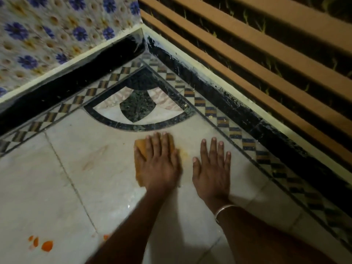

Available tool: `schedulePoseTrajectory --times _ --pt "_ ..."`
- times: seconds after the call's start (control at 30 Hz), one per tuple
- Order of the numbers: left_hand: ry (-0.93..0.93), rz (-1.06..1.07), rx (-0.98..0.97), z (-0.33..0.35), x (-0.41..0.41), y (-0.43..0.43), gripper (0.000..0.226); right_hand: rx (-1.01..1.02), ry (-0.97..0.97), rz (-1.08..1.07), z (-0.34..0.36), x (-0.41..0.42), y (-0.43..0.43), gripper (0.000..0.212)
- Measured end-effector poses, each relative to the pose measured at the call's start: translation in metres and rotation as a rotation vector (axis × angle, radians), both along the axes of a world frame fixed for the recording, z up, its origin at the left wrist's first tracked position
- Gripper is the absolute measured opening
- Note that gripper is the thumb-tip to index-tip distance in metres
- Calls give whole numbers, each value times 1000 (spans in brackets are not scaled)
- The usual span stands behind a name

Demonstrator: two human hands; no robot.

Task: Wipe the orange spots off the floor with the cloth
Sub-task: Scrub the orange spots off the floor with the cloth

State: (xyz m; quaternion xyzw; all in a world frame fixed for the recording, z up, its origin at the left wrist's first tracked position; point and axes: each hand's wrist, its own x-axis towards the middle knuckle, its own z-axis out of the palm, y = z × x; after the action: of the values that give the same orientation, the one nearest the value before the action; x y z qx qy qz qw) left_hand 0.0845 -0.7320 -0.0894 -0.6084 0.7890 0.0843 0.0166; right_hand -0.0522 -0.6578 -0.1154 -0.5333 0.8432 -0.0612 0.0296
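My left hand (159, 161) lies flat, fingers straight, pressing an orange cloth (142, 147) onto the pale marble floor (66, 197) just below the black arc inlay. A faint yellow-orange smear (183, 154) shows beside the cloth's right edge. My right hand (211, 168) rests palm down on the bare floor to the right, fingers spread, holding nothing. Bright orange spots (47, 245) sit at the lower left, and another orange spot (105, 237) peeks out by my left forearm. Pale brownish streaks (91, 162) mark the tile left of the cloth.
This is a floor corner. A black skirting (76, 86) under a floral tiled wall (47, 35) runs along the left. A checkered border (236, 134) and a slatted brown railing (266, 60) close off the right side.
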Motion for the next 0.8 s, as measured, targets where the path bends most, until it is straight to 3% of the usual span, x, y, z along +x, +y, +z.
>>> schedulePoseTrajectory --times 0.1,0.2,0.3,0.4,0.5,0.6,0.73,0.8 --pt "48 -110 25 2 -25 14 71 29 24 32 -1 0 -3 68" --pt "39 -298 -6 -2 -36 -37 66 12 8 40 0 -1 -4 65" --pt "16 -103 -33 -6 -22 -58 66 3 -12 21 0 -2 -2 64" --pt "50 97 -36 -4 -23 -12 69 -1 -20 25 0 0 -4 64" --pt "67 -95 -8 -2 -40 11 69 55 20 33 -1 -1 -4 65" --pt "51 -269 -32 -3 -33 -37 66 23 11 35 0 -2 -4 64" --pt "56 122 -35 -5 7 -48 69 -14 -16 28 2 0 -1 63" --pt "53 190 -48 -1 3 -11 70 -28 -28 20 3 0 -2 63"
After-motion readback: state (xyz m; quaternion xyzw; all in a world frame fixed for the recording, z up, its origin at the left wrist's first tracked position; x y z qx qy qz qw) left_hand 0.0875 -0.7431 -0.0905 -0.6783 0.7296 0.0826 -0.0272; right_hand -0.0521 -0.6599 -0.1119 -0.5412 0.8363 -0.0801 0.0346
